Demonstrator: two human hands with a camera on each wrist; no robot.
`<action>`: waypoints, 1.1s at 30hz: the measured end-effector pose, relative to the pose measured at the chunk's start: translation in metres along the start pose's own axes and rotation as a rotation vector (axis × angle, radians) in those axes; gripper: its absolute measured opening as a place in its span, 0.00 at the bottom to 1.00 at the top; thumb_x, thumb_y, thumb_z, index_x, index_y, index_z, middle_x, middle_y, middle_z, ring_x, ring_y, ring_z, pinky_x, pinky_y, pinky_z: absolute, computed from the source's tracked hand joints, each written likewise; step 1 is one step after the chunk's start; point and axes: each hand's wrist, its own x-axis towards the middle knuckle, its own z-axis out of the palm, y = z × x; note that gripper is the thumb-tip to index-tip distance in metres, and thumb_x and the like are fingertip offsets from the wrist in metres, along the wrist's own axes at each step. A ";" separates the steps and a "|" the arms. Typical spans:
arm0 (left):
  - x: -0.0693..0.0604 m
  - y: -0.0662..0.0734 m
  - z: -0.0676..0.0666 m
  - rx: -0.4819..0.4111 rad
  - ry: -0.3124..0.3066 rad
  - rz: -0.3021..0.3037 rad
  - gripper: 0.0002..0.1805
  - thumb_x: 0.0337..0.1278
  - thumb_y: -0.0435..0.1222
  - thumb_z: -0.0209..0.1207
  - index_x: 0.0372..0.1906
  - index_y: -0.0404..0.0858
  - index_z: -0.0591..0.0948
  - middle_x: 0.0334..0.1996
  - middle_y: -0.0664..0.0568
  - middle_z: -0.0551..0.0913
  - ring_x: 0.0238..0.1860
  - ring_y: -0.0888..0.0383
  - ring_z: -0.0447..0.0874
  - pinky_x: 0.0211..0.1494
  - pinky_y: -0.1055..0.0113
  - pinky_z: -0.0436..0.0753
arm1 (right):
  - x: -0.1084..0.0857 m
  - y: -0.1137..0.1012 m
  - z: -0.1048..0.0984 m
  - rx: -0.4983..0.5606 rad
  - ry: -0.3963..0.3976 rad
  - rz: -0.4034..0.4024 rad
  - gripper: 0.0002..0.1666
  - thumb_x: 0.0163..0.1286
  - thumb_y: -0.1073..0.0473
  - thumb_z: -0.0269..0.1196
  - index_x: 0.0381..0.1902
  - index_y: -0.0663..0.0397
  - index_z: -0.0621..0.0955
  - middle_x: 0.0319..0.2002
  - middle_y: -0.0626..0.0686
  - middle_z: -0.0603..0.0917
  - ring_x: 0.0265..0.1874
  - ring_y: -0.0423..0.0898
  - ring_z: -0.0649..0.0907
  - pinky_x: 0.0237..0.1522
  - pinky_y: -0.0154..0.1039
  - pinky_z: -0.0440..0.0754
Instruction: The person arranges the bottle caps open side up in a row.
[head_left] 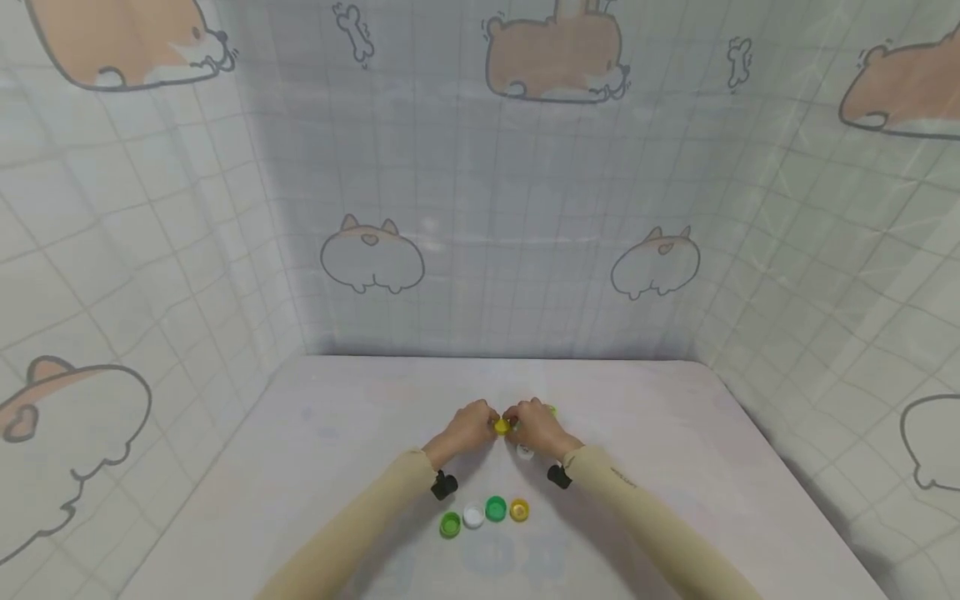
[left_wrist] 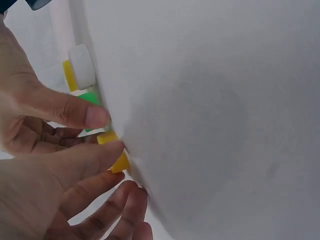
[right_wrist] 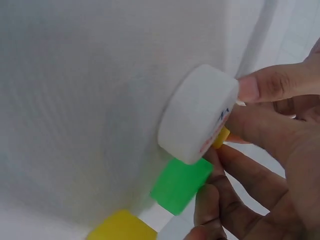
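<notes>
At lower centre, the left hand is pinching the yellow cap, fingers parted just around it; the right hand is gripping its right side, partly hidden. Doing this well is likely taking light, even pressure, avoiding nudging the white cap below.

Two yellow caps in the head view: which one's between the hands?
The far yellow cap, between left hand and right hand; the near yellow cap sits just right of a green cap, free of both hands.
</notes>
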 end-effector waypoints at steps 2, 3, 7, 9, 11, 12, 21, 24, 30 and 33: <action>0.000 0.000 0.001 -0.016 0.014 -0.003 0.14 0.51 0.29 0.66 0.45 0.30 0.85 0.45 0.42 0.84 0.49 0.48 0.82 0.52 0.57 0.80 | 0.001 0.002 0.001 0.006 0.011 -0.005 0.16 0.55 0.60 0.72 0.43 0.54 0.86 0.35 0.49 0.87 0.35 0.45 0.74 0.41 0.42 0.71; 0.000 -0.001 0.001 -0.023 0.020 0.002 0.13 0.51 0.29 0.66 0.44 0.30 0.85 0.44 0.42 0.85 0.48 0.48 0.82 0.52 0.57 0.80 | 0.001 0.002 0.001 0.010 0.013 -0.006 0.16 0.55 0.60 0.72 0.43 0.54 0.87 0.34 0.48 0.87 0.35 0.45 0.74 0.41 0.42 0.71; 0.002 -0.002 0.004 -0.014 0.031 0.016 0.12 0.50 0.29 0.67 0.42 0.31 0.86 0.41 0.44 0.86 0.46 0.50 0.83 0.49 0.58 0.81 | 0.001 0.003 0.002 0.023 0.019 -0.010 0.15 0.54 0.60 0.72 0.41 0.55 0.87 0.33 0.48 0.87 0.34 0.44 0.75 0.41 0.42 0.71; 0.002 -0.003 0.005 -0.006 0.039 0.021 0.11 0.49 0.29 0.67 0.41 0.32 0.86 0.39 0.45 0.86 0.44 0.51 0.83 0.47 0.59 0.81 | 0.000 0.002 0.002 0.026 0.024 -0.011 0.14 0.54 0.61 0.72 0.41 0.55 0.87 0.33 0.48 0.87 0.34 0.44 0.75 0.41 0.42 0.71; 0.002 -0.003 0.005 -0.001 0.044 0.023 0.11 0.48 0.29 0.68 0.40 0.32 0.86 0.38 0.46 0.85 0.43 0.51 0.83 0.46 0.60 0.81 | -0.001 0.001 0.003 0.025 0.033 -0.014 0.14 0.54 0.61 0.72 0.41 0.55 0.87 0.33 0.49 0.87 0.33 0.44 0.75 0.40 0.41 0.71; 0.002 -0.003 0.005 -0.001 0.047 0.025 0.11 0.48 0.28 0.68 0.40 0.32 0.87 0.37 0.47 0.85 0.42 0.52 0.83 0.46 0.60 0.81 | -0.001 0.001 0.003 0.023 0.037 -0.015 0.14 0.54 0.61 0.72 0.41 0.55 0.87 0.33 0.49 0.87 0.33 0.44 0.74 0.40 0.41 0.71; 0.000 -0.002 0.004 -0.062 0.026 0.046 0.11 0.50 0.27 0.66 0.41 0.31 0.85 0.36 0.45 0.87 0.40 0.52 0.84 0.45 0.61 0.82 | -0.004 0.001 0.002 0.026 0.050 -0.034 0.12 0.57 0.61 0.71 0.41 0.55 0.87 0.35 0.50 0.87 0.34 0.45 0.75 0.42 0.43 0.71; -0.002 -0.001 0.004 -0.093 0.025 0.083 0.10 0.51 0.26 0.65 0.40 0.30 0.86 0.36 0.43 0.88 0.39 0.53 0.85 0.43 0.62 0.82 | -0.006 0.002 0.003 0.043 0.043 -0.034 0.12 0.58 0.62 0.69 0.41 0.55 0.86 0.35 0.49 0.87 0.36 0.45 0.77 0.45 0.44 0.73; -0.010 0.000 0.002 -0.119 0.047 0.136 0.09 0.53 0.25 0.63 0.40 0.30 0.87 0.36 0.44 0.89 0.38 0.55 0.86 0.41 0.65 0.83 | -0.012 0.001 0.003 0.060 0.044 -0.083 0.12 0.62 0.61 0.67 0.44 0.56 0.85 0.37 0.50 0.87 0.38 0.46 0.80 0.45 0.43 0.75; -0.013 0.002 -0.001 -0.134 0.047 0.154 0.10 0.53 0.24 0.63 0.42 0.30 0.86 0.38 0.43 0.88 0.40 0.54 0.86 0.41 0.65 0.84 | -0.015 -0.001 0.001 0.067 0.040 -0.092 0.12 0.63 0.61 0.66 0.45 0.57 0.85 0.38 0.51 0.87 0.39 0.46 0.80 0.45 0.42 0.75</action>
